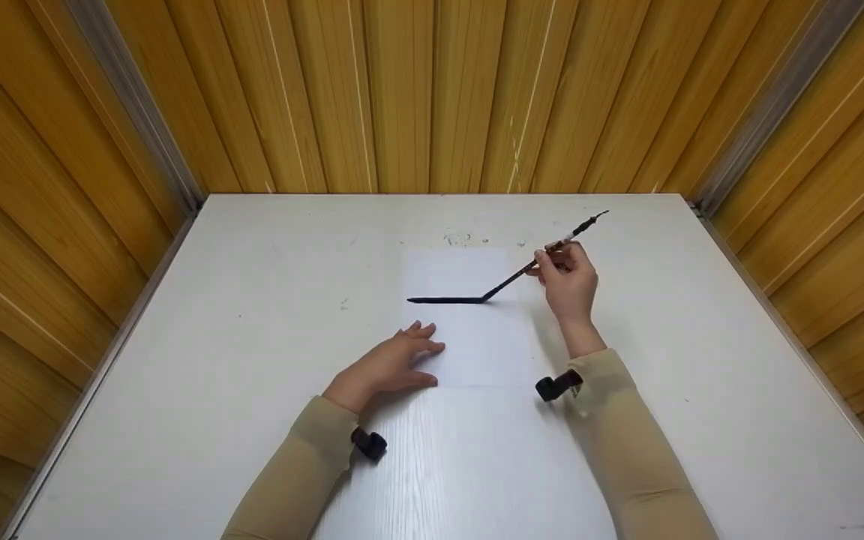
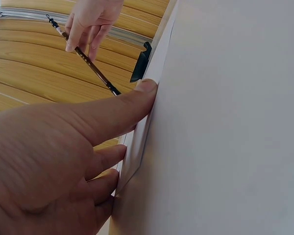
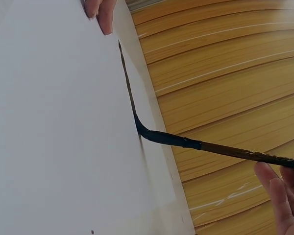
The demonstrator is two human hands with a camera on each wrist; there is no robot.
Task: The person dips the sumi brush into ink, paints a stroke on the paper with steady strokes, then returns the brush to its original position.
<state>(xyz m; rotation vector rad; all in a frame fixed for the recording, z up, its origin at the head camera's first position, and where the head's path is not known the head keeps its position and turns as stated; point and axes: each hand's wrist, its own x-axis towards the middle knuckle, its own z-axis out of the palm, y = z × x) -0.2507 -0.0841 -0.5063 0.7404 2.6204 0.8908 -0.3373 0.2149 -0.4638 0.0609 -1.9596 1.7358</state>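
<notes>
A sheet of white paper (image 1: 477, 352) lies on the white table. Across its upper half runs a black ink stroke (image 1: 439, 300), level from left to right. My right hand (image 1: 568, 281) pinches a dark calligraphy brush (image 1: 511, 280) by its handle, which slants up to the right. In the right wrist view the bristles of the brush (image 3: 143, 131) bend against the paper at the stroke's right end. My left hand (image 1: 394, 361) rests with spread fingers on the paper's left edge; the left wrist view shows its thumb (image 2: 122, 110) on the sheet.
The white table (image 1: 267, 315) carries small dark smudges (image 1: 462, 238) beyond the paper. Wood-patterned panels (image 1: 432, 97) stand behind the table and on both sides. A black wrist camera (image 1: 558, 385) sits on the right sleeve, another black camera (image 1: 369, 444) on the left.
</notes>
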